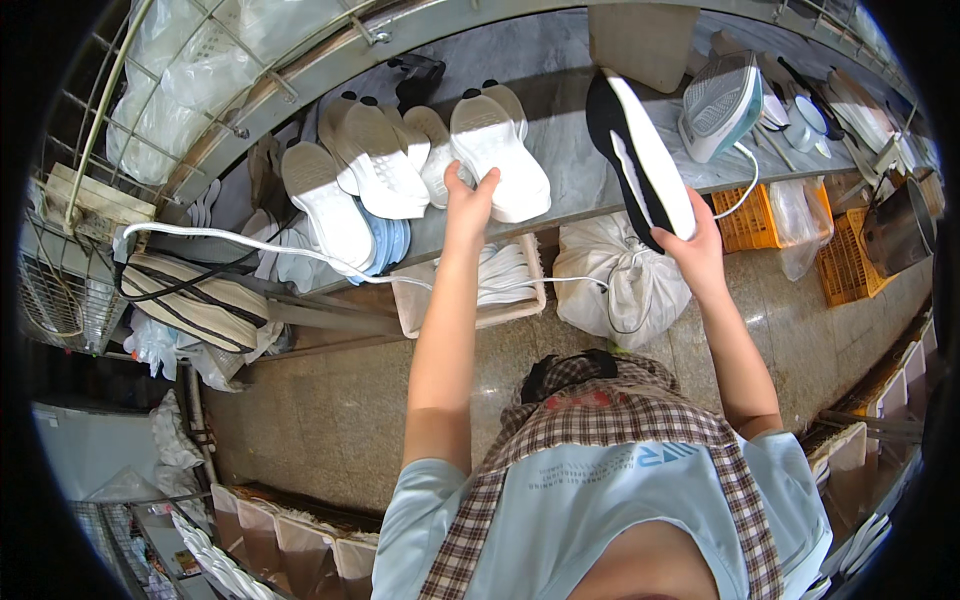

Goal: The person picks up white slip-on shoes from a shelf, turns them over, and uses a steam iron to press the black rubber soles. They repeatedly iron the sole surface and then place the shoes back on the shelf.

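Held up at the right, a black-and-white shoe sole (pixel 668 155) is gripped at its lower end by my right hand (pixel 697 252), fingers closed around it. My left hand (pixel 470 205) reaches to the bench's front edge. Its thumb and fingers close on the left edge of a white shoe sole (pixel 512 165), which still lies on the grey bench (pixel 570 130). Left of it, several more white soles (pixel 378 165) overlap in a row. One white sole (pixel 330 215) rests over blue pieces (pixel 385 240) at the front edge.
An iron (pixel 722 105) with a white cord stands right of the raised sole, beside several tools (pixel 805 125). Below the bench are a bin of white strips (pixel 500 275), a white sack (pixel 620 285) and orange crates (pixel 748 220). A white cable (pixel 270 248) crosses at the left.
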Motion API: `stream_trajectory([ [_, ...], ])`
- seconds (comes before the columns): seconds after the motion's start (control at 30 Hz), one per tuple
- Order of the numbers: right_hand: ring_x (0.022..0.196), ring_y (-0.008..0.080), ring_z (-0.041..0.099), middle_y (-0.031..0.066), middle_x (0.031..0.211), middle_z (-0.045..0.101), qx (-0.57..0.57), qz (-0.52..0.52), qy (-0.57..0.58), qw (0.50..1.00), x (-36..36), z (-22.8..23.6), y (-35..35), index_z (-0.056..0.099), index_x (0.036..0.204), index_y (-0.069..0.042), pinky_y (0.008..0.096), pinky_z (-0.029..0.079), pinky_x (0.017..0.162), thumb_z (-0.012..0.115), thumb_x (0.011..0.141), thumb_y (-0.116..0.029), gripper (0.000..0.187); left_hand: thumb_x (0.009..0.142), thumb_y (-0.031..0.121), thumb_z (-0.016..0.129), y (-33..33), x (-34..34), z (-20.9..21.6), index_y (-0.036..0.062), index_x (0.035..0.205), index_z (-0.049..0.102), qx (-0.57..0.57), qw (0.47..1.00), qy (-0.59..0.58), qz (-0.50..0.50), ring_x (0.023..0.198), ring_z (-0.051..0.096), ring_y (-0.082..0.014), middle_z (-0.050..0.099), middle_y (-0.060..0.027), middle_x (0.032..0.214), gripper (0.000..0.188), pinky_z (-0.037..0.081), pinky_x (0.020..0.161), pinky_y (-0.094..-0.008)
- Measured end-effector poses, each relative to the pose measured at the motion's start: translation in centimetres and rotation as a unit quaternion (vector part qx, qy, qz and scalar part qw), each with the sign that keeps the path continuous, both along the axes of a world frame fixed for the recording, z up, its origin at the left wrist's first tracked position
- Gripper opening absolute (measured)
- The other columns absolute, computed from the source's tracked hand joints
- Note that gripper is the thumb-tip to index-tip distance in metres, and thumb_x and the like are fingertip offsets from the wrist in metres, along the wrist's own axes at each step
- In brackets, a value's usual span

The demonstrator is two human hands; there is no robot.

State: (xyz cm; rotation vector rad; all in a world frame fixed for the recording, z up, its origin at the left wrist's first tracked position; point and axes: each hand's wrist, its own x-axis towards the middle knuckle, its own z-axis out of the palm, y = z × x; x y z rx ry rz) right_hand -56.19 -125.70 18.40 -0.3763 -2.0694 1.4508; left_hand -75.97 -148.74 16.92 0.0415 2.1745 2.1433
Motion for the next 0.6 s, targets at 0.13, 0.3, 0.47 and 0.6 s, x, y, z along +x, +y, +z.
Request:
stream_trajectory([
  [0.13, 0.09, 0.029, 0.057, 0.0139, 0.098, 0.061, 0.378, -0.042, -0.073, 0.922, -4.2, -0.2, 0.1, 0.051, 0.123, -0.003, 0.0359, 0.048, 0.079, 0.072, 0.059, -0.007, 0.068, 0.077, -0.003, 0.052, -1.1, -1.6, 0.3, 0.0076, 0.139, 0.026, 0.032, 0.996, -0.055, -0.063, 0.101, 0.058, -0.0278, 0.054, -0.0225, 0.115, 0.067, 0.048, 0.083, -0.0336],
  [0.3, 0.088, 0.0237, 0.056, 0.0055, 0.107, 0.062, 0.577, -0.024, -0.156, 0.801, -8.3, -1.2, -1.7, 0.054, 0.117, -0.003, 0.0343, 0.05, 0.073, 0.073, 0.056, -0.01, 0.065, 0.086, 0.016, 0.057, -3.5, 1.8, 0.1, 0.0062, 0.134, 0.038, 0.396, 0.885, -0.131, -0.209, 0.104, 0.057, -0.0304, 0.053, -0.02, 0.121, 0.053, 0.053, 0.069, -0.0443],
  [0.47, 0.102, 0.0265, 0.053, 0.0097, 0.113, 0.06, 0.5, 0.057, -0.164, 0.848, -7.9, 0.2, -2.7, 0.057, 0.114, -0.003, 0.036, 0.043, 0.089, 0.07, 0.071, -0.016, 0.047, 0.09, 0.039, 0.05, -3.9, 9.9, -0.5, 0.0095, 0.14, 0.033, 0.666, 0.616, -0.205, -0.367, 0.111, 0.05, -0.0355, 0.038, -0.0227, 0.138, 0.06, 0.047, 0.076, -0.0449],
  [0.6, 0.108, 0.0271, 0.052, 0.0138, 0.119, 0.057, 0.186, 0.183, 0.006, 0.965, -6.5, 3.2, -4.7, 0.053, 0.123, -0.006, 0.0364, 0.039, 0.095, 0.06, 0.087, -0.021, 0.04, 0.09, 0.049, 0.042, -3.9, 13.0, -1.5, 0.0077, 0.138, 0.035, 0.704, 0.529, -0.218, -0.421, 0.084, 0.055, -0.0288, 0.04, -0.0222, 0.138, 0.064, 0.047, 0.061, -0.0391],
])
